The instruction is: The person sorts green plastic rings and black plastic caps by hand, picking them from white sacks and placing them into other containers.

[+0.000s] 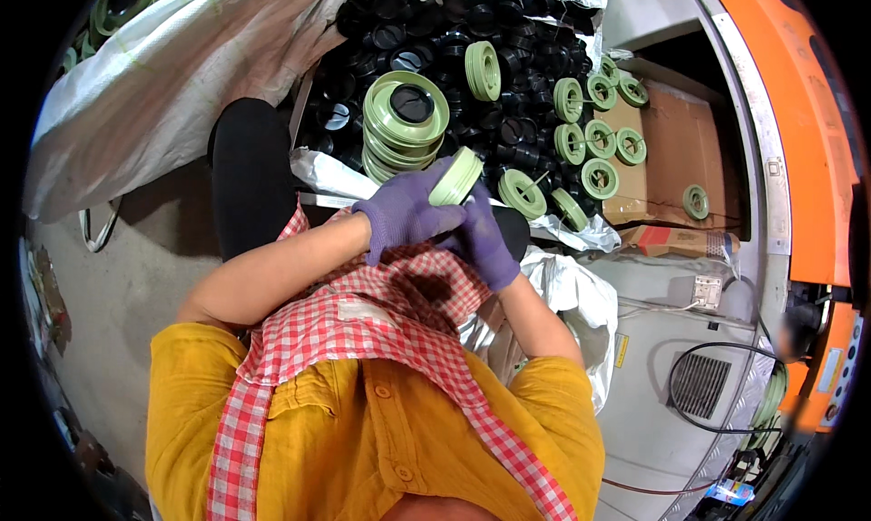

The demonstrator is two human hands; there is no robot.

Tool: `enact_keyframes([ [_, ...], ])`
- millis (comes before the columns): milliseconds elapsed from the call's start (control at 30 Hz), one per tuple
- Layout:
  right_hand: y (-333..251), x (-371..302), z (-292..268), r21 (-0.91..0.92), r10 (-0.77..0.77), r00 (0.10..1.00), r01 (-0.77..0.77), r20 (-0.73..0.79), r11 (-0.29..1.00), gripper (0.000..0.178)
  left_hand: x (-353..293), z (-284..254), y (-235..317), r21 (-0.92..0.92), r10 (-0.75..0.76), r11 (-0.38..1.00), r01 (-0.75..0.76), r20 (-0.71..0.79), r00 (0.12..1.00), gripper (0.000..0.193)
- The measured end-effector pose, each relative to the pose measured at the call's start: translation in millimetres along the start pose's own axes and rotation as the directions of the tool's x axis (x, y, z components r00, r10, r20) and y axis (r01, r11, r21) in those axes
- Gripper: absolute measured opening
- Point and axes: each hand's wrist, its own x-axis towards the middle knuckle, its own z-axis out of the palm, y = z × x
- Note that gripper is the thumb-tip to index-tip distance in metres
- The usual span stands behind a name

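Tilted pale green ring (456,177), left hand (410,214) gripping its left side, right hand (484,241) at its lower right, cannot tell whether that grip is closed, stacked green rings (404,133) just beyond, black caps (522,132) around.

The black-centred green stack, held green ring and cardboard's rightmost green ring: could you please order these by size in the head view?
1. Green stack
2. Held green ring, perhaps enlarged by nearness
3. Rightmost green ring on the cardboard

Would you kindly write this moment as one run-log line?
Left hand: holding green ring | right hand: against same ring, grip partly hidden | nearby: ring stack atop black round parts
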Motion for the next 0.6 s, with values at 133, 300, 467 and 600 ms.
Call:
enact_keyframes([
  [133, 19, 11, -27, 0.133, 0.067, 0.957, -0.108, 0.282, 0.985, 0.064, 1, 9, -15, -0.084, 0.048, 0.995, -0.054, -0.068, 0.996, 0.062],
  [300, 9, 15, -11, -0.628, -0.470, 0.882, 0.380, 0.025, 0.679, 0.049, -2, 8, -8, -0.237, -0.079, 0.970, 0.059, -0.075, 0.994, 0.060],
  [467, -1, 21, -19, -0.030, 0.188, 0.981, -0.187, 0.039, 0.982, 0.026, 2, -12, 8, -0.370, -0.137, 0.925, 0.087, -0.112, 0.984, 0.065],
  [600, 9, 59, -65, -0.300, 0.012, 0.955, -0.105, -0.296, 0.948, 0.021, 32, -55, 7, -0.303, -0.077, 0.944, -0.127, -0.580, 0.811, 0.053],
])
